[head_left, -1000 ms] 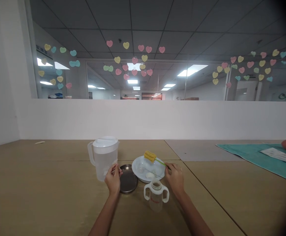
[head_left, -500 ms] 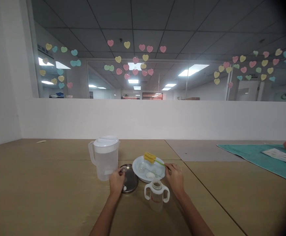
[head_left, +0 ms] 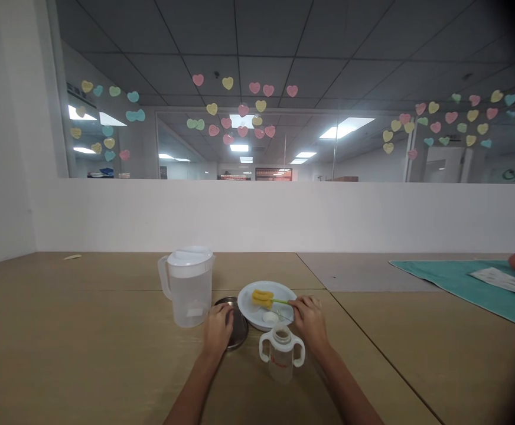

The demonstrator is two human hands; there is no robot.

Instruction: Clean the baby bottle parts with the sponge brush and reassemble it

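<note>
Head view: nearest, an uncapped 2-handled baby bottle stands on the table. Just beyond, the left hand curls over a round metal tray; whether its fingers grip anything, I cannot tell. The right hand pinches a yellow sponge brush by its green handle, head in or above a pale bowl. A lidded pitcher stands left; heart-shaped stickers dot the window behind.

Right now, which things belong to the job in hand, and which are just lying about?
Seemingly in the job:
yellow sponge brush, in the right hand
pale basin
metal tray, by the left hand
two-handled bottle
lidded pitcher

Probably lying about:
teal cloth
heart-shaped sticky notes
</note>
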